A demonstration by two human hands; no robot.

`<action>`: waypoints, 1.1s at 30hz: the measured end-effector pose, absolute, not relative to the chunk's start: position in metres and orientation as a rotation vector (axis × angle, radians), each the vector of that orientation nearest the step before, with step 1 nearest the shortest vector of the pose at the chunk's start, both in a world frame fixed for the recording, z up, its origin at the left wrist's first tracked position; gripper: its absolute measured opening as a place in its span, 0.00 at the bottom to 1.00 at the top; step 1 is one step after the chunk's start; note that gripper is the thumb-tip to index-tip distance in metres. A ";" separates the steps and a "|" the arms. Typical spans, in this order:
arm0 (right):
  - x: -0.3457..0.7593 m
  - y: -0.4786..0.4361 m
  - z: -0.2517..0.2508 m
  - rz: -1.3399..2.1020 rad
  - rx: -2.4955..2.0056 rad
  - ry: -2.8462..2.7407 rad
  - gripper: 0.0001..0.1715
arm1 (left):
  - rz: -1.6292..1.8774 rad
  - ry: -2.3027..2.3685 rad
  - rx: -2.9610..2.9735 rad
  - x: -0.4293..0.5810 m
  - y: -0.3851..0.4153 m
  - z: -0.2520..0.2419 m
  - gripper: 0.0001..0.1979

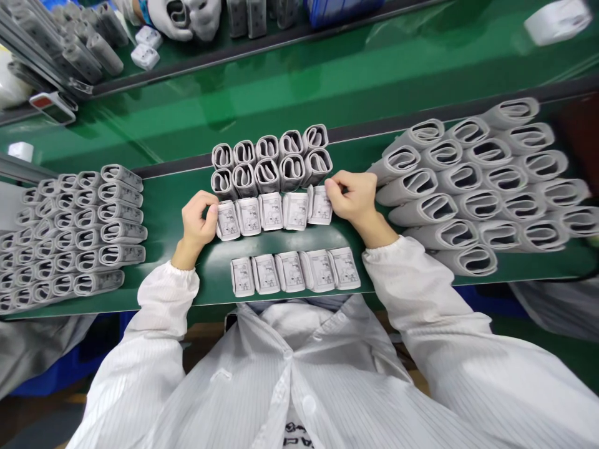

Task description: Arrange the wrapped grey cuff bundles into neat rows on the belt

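Note:
A row of folded grey fabric cuffs with printed drawings on their faces [271,212] lies across the green bench in front of me. My left hand [199,218] is closed at the row's left end, thumb and curled fingers against the leftmost cuff [228,222]. At the other end, my right hand [352,194] pinches the upper right edge of the rightmost cuff [321,209], which sits slightly higher and tilted. Directly behind stand two rows of rolled cuffs [267,173], their coiled ends showing. Nearer to me is another printed row [291,272], untouched.
Stacked rolled cuffs fill the bench at left [87,219] and right [463,178]. Beyond a dark ledge, a co-worker's gloved hands [187,17] hold a grey piece. White blocks [146,56], a blue bin [344,9] and a white device [53,107] are also farther back.

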State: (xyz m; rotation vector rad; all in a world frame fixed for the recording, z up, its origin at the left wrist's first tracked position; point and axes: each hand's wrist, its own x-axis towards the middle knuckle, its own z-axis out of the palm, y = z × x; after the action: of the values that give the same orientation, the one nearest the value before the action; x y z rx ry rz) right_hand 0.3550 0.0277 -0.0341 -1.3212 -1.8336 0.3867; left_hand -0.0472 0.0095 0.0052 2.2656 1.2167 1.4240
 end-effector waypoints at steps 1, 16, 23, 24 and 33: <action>0.355 0.027 -0.033 0.393 -1.318 -1.839 0.32 | 1.423 1.219 2.265 -0.047 0.010 0.005 0.24; 0.352 0.027 -0.027 0.485 -1.149 -1.790 0.39 | 1.440 1.215 2.258 -0.049 0.013 0.005 0.24; 0.352 0.027 -0.025 0.419 -1.015 -1.796 0.35 | 1.417 1.257 2.243 -0.049 0.012 0.006 0.27; 0.353 0.027 -0.026 0.414 -1.025 -1.809 0.34 | 1.417 1.256 2.243 -0.049 0.012 0.006 0.27; 0.362 0.027 -0.033 0.440 -1.246 -1.892 0.32 | 1.395 1.288 2.254 -0.048 0.011 0.005 0.27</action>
State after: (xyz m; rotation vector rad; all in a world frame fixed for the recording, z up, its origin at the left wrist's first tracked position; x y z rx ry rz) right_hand 0.3619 0.0269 -0.0331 -1.2456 -1.8920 0.4402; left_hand -0.0482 0.0107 0.0050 2.2542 1.2882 1.3952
